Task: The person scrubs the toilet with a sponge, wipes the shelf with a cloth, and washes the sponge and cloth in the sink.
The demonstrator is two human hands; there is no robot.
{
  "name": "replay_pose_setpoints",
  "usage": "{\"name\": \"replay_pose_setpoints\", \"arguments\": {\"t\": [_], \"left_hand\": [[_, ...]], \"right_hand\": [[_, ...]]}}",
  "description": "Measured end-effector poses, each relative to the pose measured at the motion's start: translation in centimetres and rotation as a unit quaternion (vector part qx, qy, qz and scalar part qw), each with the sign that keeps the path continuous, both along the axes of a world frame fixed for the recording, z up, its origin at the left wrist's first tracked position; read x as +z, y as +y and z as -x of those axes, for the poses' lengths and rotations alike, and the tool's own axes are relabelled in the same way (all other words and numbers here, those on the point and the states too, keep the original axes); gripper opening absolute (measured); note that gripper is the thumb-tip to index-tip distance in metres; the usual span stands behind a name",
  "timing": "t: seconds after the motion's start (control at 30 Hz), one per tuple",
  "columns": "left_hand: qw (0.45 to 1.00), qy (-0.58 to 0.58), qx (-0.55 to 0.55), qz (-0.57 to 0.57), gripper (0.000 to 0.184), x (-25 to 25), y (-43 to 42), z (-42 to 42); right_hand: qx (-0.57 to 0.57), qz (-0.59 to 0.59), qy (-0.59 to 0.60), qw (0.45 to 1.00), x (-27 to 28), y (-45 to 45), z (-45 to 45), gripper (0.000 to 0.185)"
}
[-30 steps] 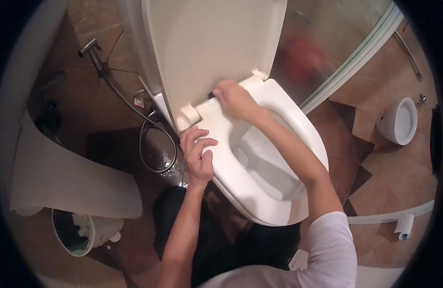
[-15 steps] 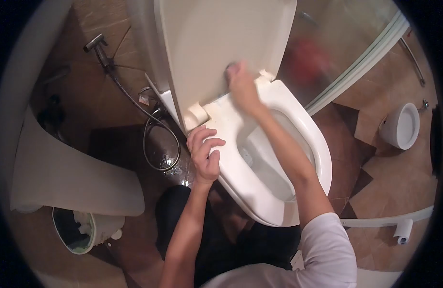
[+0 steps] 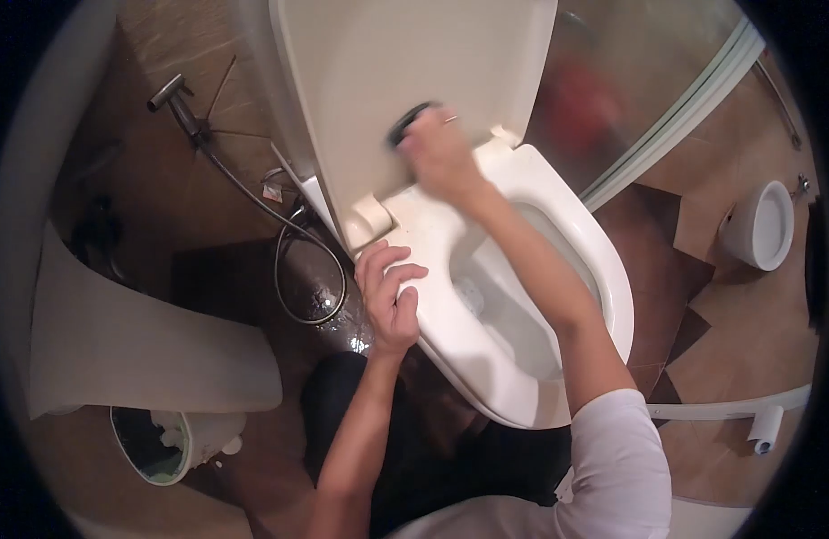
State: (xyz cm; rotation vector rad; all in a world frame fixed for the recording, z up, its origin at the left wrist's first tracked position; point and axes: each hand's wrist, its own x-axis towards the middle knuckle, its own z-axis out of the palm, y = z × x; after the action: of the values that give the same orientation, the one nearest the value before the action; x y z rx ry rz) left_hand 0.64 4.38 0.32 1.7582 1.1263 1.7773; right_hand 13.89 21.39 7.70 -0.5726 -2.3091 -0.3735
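The right hand (image 3: 443, 163) is closed on a dark pad (image 3: 412, 122), located before the lower part of the raised lid (image 3: 414, 54); pad-to-lid contact cannot be confirmed; the left hand (image 3: 390, 301) is loosely spread, gripping nothing, its fingers resting on the toilet (image 3: 491, 364) edge beside a hinge (image 3: 370, 221).

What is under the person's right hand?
A dark object pokes out from under the right hand, in front of the raised toilet lid; the hand covers the rest of it.
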Motion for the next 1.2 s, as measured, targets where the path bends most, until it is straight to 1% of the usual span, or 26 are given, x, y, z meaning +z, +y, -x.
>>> {"name": "replay_pose_setpoints", "arguments": {"t": [0.03,0.07,0.1,0.17,0.2,0.23,0.27,0.4,0.47,0.5,0.53,0.57,0.6,0.67,0.7,0.73,0.77,0.8,0.87,0.9,0.97,1.0,1.07,1.13,1.17,1.2], "left_hand": [[1.000,-0.001,0.001,-0.002,0.023,0.1,0.2,0.0],[1.000,-0.003,0.002,-0.003,0.023,0.1,0.2,-0.1],[1.000,-0.003,0.001,-0.001,0.023,0.0,0.0,0.0],[1.000,-0.005,0.001,-0.006,0.022,-0.4,0.0,0.0],[1.000,-0.011,0.003,-0.014,0.022,-0.3,0.2,-0.1],[1.000,-0.014,0.005,-0.017,0.022,-0.2,0.4,-0.2],[1.000,-0.009,0.007,-0.018,0.022,-0.2,0.3,-0.1],[1.000,-0.008,0.009,-0.023,0.021,0.0,0.2,-0.1],[1.000,-0.013,0.010,-0.009,0.021,-0.4,0.0,-0.2],[1.000,-0.018,0.011,-0.002,0.021,-0.4,0.1,-0.2],[1.000,-0.021,0.013,-0.008,0.021,-0.4,0.2,-0.2],[1.000,-0.012,0.016,-0.015,0.021,-0.4,0.3,-0.1],[1.000,-0.001,0.017,-0.021,0.021,-0.3,0.2,-0.1],[1.000,0.006,0.013,-0.025,0.021,-0.1,-0.1,-0.1],[1.000,0.002,0.014,-0.015,0.020,0.0,-0.2,-0.2],[1.000,-0.006,0.019,-0.006,0.020,0.1,-0.1,-0.3],[1.000,-0.011,0.018,-0.009,0.021,0.1,-0.2,-0.3],[1.000,-0.014,0.019,-0.012,0.021,0.1,-0.1,-0.4],[1.000,-0.016,0.020,-0.004,0.021,0.2,-0.2,-0.4],[1.000,-0.018,0.021,-0.008,0.021,0.1,-0.3,-0.4],[1.000,-0.013,0.017,-0.014,0.020,0.0,-0.1,-0.3],[1.000,-0.012,0.017,-0.018,0.020,0.0,0.0,-0.4],[1.000,-0.014,0.016,-0.007,0.020,0.0,-0.2,-0.3],[0.999,-0.018,0.022,-0.016,0.020,0.0,-0.2,-0.3],[0.999,-0.022,0.020,-0.015,0.020,0.1,-0.2,-0.3],[0.999,-0.025,0.017,-0.013,0.021,0.2,-0.2,-0.3]], "right_hand": [[-0.117,0.069,0.139,0.981,0.0,1.9,-2.0,0.014],[-0.229,0.138,0.271,0.925,-0.2,2.8,-3.0,0.014],[-0.229,0.140,0.271,0.924,0.2,2.5,-2.8,0.014],[-0.273,0.238,0.318,0.876,2.0,1.0,-1.5,0.015],[-0.272,0.235,0.315,0.878,1.6,-0.1,-0.3,0.015],[-0.200,0.123,0.187,0.954,0.8,-1.6,1.3,0.019],[-0.124,0.010,0.056,0.991,0.0,-2.6,1.9,0.023],[-0.127,0.067,0.127,0.981,0.6,1.4,-2.8,0.024],[-0.257,0.194,0.275,0.906,0.8,2.6,-3.8,0.023],[-0.227,0.190,0.285,0.912,0.1,2.2,-2.8,0.018],[-0.137,0.112,0.204,0.963,-0.7,1.0,-1.2,0.015],[-0.045,0.028,0.117,0.992,-1.4,-0.5,0.2,0.012],[-0.016,0.059,-0.010,0.998,0.2,-2.9,1.5,0.008],[-0.013,0.034,-0.052,0.998,0.7,-1.2,0.0,0.008],[-0.015,0.026,-0.051,0.998,0.8,0.2,-1.2,0.008],[-0.124,0.074,0.099,0.985,1.0,2.2,-2.7,0.011],[-0.228,0.124,0.244,0.934,1.4,3.6,-3.4,0.016],[-0.226,0.121,0.242,0.936,2.6,4.4,-3.4,0.016],[-0.302,0.130,0.336,0.883,4.8,5.0,-3.1,0.018],[-0.263,0.085,0.300,0.913,4.2,4.2,-1.3,0.016],[-0.119,-0.069,0.149,0.979,2.1,1.4,3.0,0.013],[-0.027,-0.077,0.045,0.996,2.8,-1.4,3.8,0.009],[-0.009,-0.119,0.007,0.993,2.6,0.5,1.2,0.005],[-0.090,-0.117,0.084,0.985,3.4,3.8,-2.6,0.005],[-0.213,-0.052,0.152,0.964,4.9,5.1,-3.5,0.009],[-0.301,0.015,0.236,0.924,7.6,6.7,-3.9,0.022]]}}
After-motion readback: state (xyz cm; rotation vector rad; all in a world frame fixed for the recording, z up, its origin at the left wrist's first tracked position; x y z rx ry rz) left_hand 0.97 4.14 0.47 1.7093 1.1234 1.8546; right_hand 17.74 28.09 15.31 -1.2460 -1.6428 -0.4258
